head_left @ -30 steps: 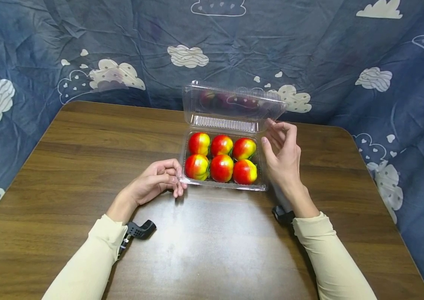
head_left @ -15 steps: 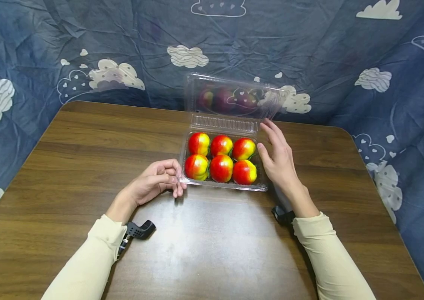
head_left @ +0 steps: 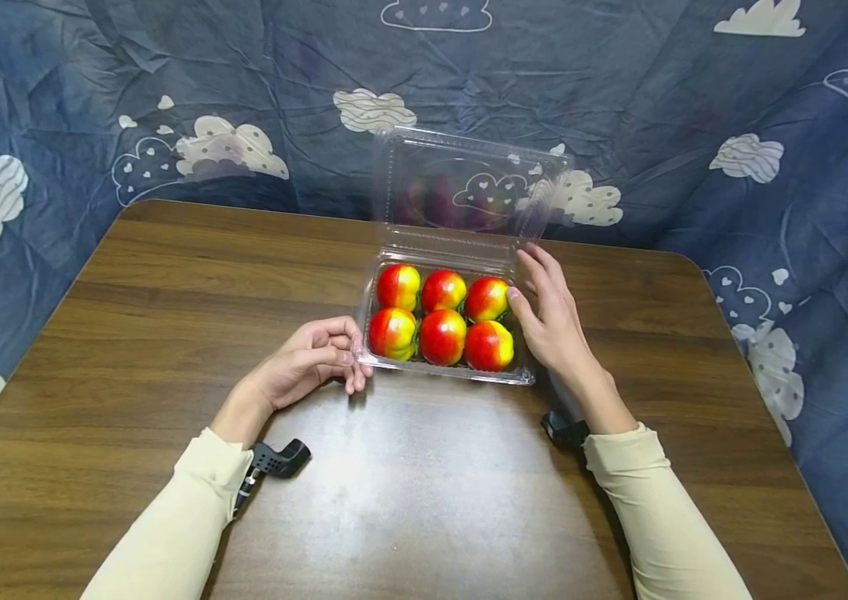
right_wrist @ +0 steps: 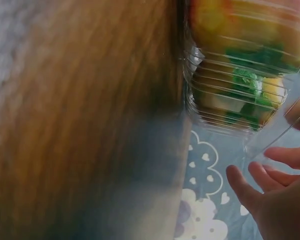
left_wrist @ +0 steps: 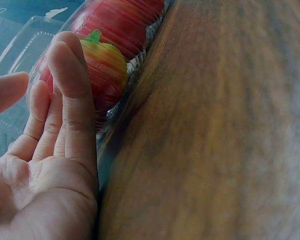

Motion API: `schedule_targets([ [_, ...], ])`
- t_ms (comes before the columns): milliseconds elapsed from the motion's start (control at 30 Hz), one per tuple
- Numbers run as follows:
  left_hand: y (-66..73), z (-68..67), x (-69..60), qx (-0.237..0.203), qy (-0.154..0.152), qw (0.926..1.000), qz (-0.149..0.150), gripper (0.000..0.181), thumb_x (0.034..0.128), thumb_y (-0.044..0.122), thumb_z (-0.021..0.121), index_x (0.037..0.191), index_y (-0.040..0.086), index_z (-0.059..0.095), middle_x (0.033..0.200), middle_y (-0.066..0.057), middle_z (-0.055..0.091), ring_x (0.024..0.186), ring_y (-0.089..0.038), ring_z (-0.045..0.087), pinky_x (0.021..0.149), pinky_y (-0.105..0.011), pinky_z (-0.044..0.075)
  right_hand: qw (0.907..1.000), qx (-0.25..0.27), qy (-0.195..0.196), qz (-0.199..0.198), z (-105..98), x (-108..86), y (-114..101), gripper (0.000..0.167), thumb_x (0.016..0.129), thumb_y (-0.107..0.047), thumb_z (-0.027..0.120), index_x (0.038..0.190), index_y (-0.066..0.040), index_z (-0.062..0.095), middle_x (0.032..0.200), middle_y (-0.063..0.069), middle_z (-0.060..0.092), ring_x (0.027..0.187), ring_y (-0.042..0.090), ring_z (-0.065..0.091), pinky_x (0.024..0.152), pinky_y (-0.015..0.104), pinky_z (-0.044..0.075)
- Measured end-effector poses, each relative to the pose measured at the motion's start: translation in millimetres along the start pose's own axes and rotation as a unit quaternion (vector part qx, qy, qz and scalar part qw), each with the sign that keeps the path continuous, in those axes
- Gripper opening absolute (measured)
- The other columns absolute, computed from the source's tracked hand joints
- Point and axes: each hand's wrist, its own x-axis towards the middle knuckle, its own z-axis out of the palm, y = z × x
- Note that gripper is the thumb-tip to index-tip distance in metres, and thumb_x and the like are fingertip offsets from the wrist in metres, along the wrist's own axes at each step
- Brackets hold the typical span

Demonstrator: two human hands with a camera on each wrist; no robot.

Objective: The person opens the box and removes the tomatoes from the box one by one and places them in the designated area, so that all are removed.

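A clear plastic box point(head_left: 446, 375) holds several red and yellow fruits point(head_left: 442, 337) in two rows. Its hinged lid point(head_left: 469, 179) stands raised at the back. The left hand point(head_left: 304, 362) lies at the box's front left corner, fingers loosely bent and touching its side; in the left wrist view that hand point(left_wrist: 55, 130) is beside the ribbed wall. At the right rear corner, near the hinge, is the right hand point(head_left: 555, 321), fingers relaxed. In the right wrist view its fingers point(right_wrist: 245, 187) are spread by the clear plastic; whether they touch it is hard to tell.
The box stands on a brown wooden table point(head_left: 169, 292), towards its back edge. Behind the table hangs a blue cloth point(head_left: 304, 67) with white clouds. Black devices are strapped at the left wrist point(head_left: 281, 460) and right wrist point(head_left: 565, 429).
The lid has swung further up and back. The right hand has shifted slightly left, towards the box, and its fingers have straightened. The left hand has stayed where it was.
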Motion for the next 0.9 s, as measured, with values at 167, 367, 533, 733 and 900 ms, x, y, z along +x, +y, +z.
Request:
schedule_targets([
  [167, 0.8, 0.6, -1.1, -0.001, 0.002, 1.0, -0.004, 0.013, 0.0956, -0.004, 0.045, 0.106, -0.002, 0.054, 0.096, -0.02, 0.073, 0.078, -0.024, 0.073, 0.07, -0.032, 0.061, 1.0, -0.005, 0.0, 0.0, 0.6, 0.1, 2.2, 0.051, 0.106, 0.0, 0.054, 0.155, 0.006, 0.043, 0.165, 0.022, 0.033, 0.148, 0.041, 0.043, 0.115, 0.059, 0.044],
  [367, 2.3, 0.3, -1.4, 0.003, 0.006, 1.0, -0.008, 0.013, 0.0954, -0.005, 0.046, 0.105, -0.002, 0.054, 0.096, -0.019, 0.073, 0.078, -0.024, 0.073, 0.07, -0.032, 0.061, 0.9995, -0.03, -0.012, -0.005, 1.4, 1.0, 2.7, 0.053, 0.103, 0.009, 0.051, 0.155, 0.005, 0.043, 0.167, 0.023, 0.029, 0.149, 0.042, 0.041, 0.115, 0.058, 0.043],
  [533, 3.5, 0.6, -1.8, 0.003, 0.0, 1.0, -0.006, 0.012, 0.0961, -0.006, 0.046, 0.106, -0.003, 0.054, 0.097, -0.018, 0.074, 0.078, -0.024, 0.073, 0.07, -0.031, 0.062, 0.9987, -0.045, -0.026, -0.003, 1.0, 2.8, 2.8, 0.055, 0.103, 0.008, 0.052, 0.157, 0.004, 0.042, 0.17, 0.022, 0.025, 0.152, 0.044, 0.037, 0.12, 0.059, 0.037],
  [733, 3.3, 1.0, -1.8, 0.004, -0.012, 0.9999, -0.007, 0.011, 0.0966, -0.006, 0.049, 0.105, -0.002, 0.055, 0.098, -0.019, 0.073, 0.079, -0.024, 0.073, 0.071, -0.031, 0.062, 0.9986, -0.043, -0.033, 0.001, 0.6, 3.0, 4.2, 0.056, 0.103, 0.007, 0.051, 0.158, 0.002, 0.041, 0.172, 0.021, 0.022, 0.155, 0.044, 0.034, 0.123, 0.06, 0.033],
  [900, 1.7, 1.6, -1.4, 0.003, -0.007, 0.9999, -0.008, 0.011, 0.0962, -0.005, 0.049, 0.105, -0.002, 0.055, 0.098, -0.018, 0.073, 0.078, -0.023, 0.073, 0.07, -0.03, 0.061, 0.9988, -0.03, -0.038, 0.011, 1.0, 3.1, 6.5, 0.056, 0.103, 0.006, 0.05, 0.158, 0.003, 0.041, 0.173, 0.021, 0.02, 0.155, 0.044, 0.033, 0.124, 0.06, 0.031],
])
